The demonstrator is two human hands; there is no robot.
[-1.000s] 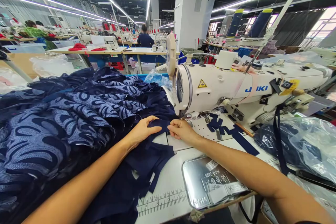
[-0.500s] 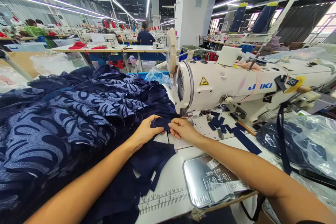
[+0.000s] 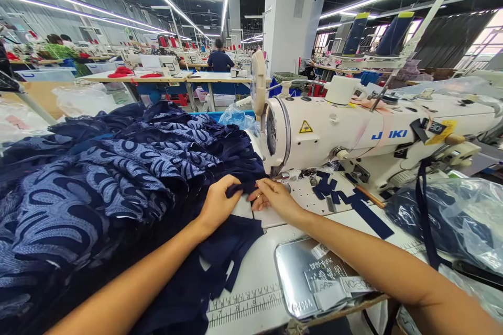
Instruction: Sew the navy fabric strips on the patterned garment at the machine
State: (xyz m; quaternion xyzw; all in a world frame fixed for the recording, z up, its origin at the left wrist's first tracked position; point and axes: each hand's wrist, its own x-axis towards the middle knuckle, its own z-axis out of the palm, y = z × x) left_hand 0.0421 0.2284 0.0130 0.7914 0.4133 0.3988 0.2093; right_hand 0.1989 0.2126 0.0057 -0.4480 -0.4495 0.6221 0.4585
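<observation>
both hands grip navy fabric [image 3: 247,187] just beside the sewing machine [image 3: 334,125], my left hand [image 3: 220,200] and right hand [image 3: 275,200] both pinched closed on it. i see patterned cloth [image 3: 118,167] heaped to the left.

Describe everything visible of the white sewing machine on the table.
The white sewing machine has a long, rounded, glossy body, seemingly painted metal, above the pale tabletop. A yellow triangular warning sticker is near its head; farther right, a pinkish band crosses blue lettering. A cream disc-shaped part stands upright at the head end. Dark blue fabric lies against the head, with the right hand close in front. Its needle can't be made out.
</observation>
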